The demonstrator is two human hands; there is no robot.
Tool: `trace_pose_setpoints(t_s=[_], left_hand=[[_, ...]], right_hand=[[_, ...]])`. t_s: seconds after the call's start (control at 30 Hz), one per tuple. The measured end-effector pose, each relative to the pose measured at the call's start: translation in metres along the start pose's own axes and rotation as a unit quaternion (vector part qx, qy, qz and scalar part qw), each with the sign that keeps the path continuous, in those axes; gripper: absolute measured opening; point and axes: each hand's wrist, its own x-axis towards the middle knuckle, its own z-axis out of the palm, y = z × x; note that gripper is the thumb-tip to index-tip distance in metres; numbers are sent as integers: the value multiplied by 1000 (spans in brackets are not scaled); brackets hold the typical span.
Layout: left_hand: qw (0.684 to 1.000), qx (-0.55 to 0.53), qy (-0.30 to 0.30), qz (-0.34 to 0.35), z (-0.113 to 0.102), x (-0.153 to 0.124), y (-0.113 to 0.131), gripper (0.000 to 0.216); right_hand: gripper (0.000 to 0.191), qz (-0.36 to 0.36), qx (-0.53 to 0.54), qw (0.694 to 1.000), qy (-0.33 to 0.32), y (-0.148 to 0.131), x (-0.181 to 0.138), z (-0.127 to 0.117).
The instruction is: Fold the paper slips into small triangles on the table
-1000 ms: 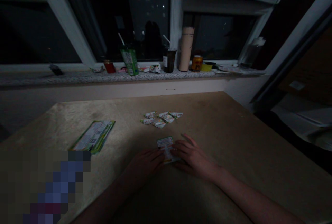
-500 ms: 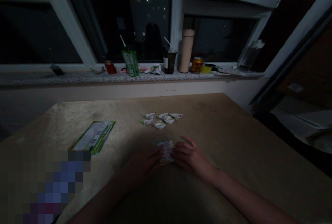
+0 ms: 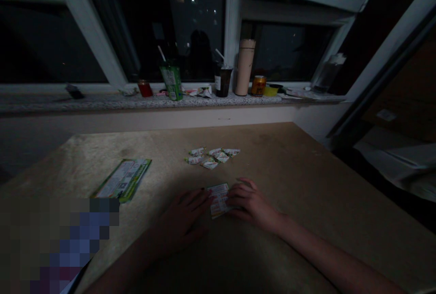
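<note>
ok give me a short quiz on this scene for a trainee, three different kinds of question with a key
1. True or false: in this view, the long green packet lies left of the cluster of small printed pieces.
2. Where is the small printed sheet?
a) on top of the long green packet
b) between the left hand and the right hand
c) against the window frame
3. Fill in: on the windowsill, the tall pinkish flask stands between a dark cup with a straw and an orange ____.

Key: 1. true; 2. b; 3. can
</note>
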Motion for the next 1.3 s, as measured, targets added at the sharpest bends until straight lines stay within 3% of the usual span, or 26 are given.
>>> trace_pose_setpoints(t_s=[0.2,0.5,0.77,1.03,1.17,1.3], left_hand=[[1000,12,-4,-19,0,-1,0,57],[1000,15,-1,-12,1,-3,0,55],[1000,-1,-3,-19,4,-4,1,59],[995,-18,68,-67,6,1,11,54],[999,-39,31,-12,8,4,22,74],[999,-49,6,-21,11,5,28,86]], right_hand=[[28,78,34,996,38,4,22,6],[35,164,-110,980,37,-2,41,14],[26,172,-172,970,18,0,47,27],[23,176,-187,966,11,-2,48,28],[21,175,-188,967,9,-2,49,28],[21,175,-185,967,1,-2,50,28]])
